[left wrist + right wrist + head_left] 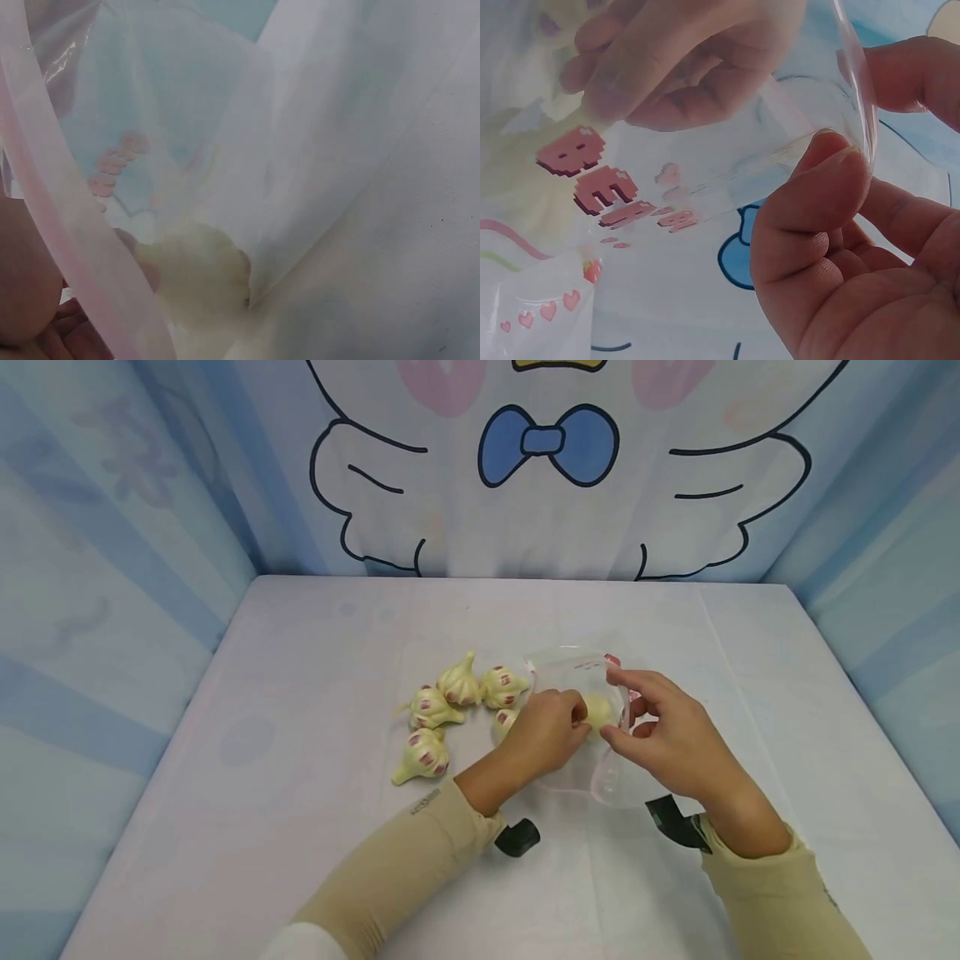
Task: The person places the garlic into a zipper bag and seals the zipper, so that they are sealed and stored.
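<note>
A clear plastic bag (564,777) with a pink edge lies under both hands, its red print (604,187) plain in the right wrist view. My left hand (546,731) reaches into it, fingers curled at a pale yellow garlic bulb (597,712) and seeming to pinch it. In the left wrist view the bulb (202,277) shows blurred through plastic, with fingertips against its left side. My right hand (671,735) grips the bag's right edge between thumb and fingers, holding the mouth apart. Just left of the bag, another garlic bulb (504,722) is partly covered by my left hand.
Several more garlic bulbs (459,683) with purple patches lie grouped left of the bag. All of this is on a white-covered table (300,827). Printed curtains (547,527) hang behind and on both sides. A dark strap (517,837) sticks out by the left cuff.
</note>
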A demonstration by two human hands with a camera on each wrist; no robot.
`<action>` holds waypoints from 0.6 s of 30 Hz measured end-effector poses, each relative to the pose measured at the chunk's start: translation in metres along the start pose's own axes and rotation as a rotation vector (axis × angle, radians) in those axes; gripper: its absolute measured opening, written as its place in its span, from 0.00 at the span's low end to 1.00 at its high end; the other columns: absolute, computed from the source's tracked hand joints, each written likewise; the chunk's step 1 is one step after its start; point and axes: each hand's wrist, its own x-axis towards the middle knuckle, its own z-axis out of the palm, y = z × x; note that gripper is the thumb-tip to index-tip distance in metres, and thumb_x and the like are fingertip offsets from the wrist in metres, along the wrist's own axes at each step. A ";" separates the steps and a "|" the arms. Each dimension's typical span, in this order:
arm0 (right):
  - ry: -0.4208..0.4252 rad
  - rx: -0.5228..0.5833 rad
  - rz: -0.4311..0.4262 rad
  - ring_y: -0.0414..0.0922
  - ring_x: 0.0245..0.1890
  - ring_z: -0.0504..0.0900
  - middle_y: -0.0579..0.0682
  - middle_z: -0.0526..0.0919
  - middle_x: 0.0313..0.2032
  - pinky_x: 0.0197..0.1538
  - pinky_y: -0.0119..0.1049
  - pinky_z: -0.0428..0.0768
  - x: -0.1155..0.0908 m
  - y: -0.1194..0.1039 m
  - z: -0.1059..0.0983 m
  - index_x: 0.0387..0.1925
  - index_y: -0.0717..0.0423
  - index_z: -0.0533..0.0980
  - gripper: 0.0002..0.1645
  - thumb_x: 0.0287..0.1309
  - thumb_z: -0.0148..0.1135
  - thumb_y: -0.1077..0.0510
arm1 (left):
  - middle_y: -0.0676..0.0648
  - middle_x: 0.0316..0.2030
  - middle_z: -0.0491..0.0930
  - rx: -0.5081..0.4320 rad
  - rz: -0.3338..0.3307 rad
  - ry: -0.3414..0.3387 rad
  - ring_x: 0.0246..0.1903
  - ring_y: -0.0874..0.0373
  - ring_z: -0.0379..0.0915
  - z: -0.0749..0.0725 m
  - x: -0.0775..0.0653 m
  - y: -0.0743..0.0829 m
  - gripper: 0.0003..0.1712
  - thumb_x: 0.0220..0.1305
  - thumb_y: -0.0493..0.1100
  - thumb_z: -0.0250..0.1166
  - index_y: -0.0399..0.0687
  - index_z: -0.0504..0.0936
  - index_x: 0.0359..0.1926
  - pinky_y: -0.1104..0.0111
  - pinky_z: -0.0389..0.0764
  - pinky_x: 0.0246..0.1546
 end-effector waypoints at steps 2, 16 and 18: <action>-0.001 -0.001 0.006 0.44 0.34 0.74 0.56 0.76 0.58 0.37 0.27 0.80 0.000 0.000 0.000 0.67 0.61 0.71 0.38 0.54 0.73 0.67 | 0.53 0.28 0.75 -0.004 -0.009 0.007 0.29 0.62 0.69 0.002 0.001 0.000 0.05 0.66 0.41 0.69 0.44 0.83 0.37 0.76 0.70 0.29; 0.016 -0.020 -0.026 0.43 0.34 0.74 0.56 0.76 0.57 0.37 0.24 0.79 0.001 0.001 -0.001 0.68 0.61 0.71 0.39 0.54 0.73 0.68 | 0.51 0.50 0.84 -0.011 -0.064 -0.092 0.45 0.62 0.79 0.009 0.007 0.001 0.19 0.69 0.41 0.64 0.48 0.83 0.60 0.75 0.76 0.43; 0.020 -0.015 -0.032 0.43 0.34 0.74 0.56 0.76 0.57 0.38 0.24 0.79 0.001 0.002 -0.001 0.68 0.61 0.70 0.39 0.54 0.73 0.68 | 0.51 0.53 0.83 -0.044 -0.055 -0.109 0.45 0.63 0.79 0.008 0.007 -0.001 0.22 0.70 0.40 0.63 0.48 0.80 0.63 0.76 0.77 0.42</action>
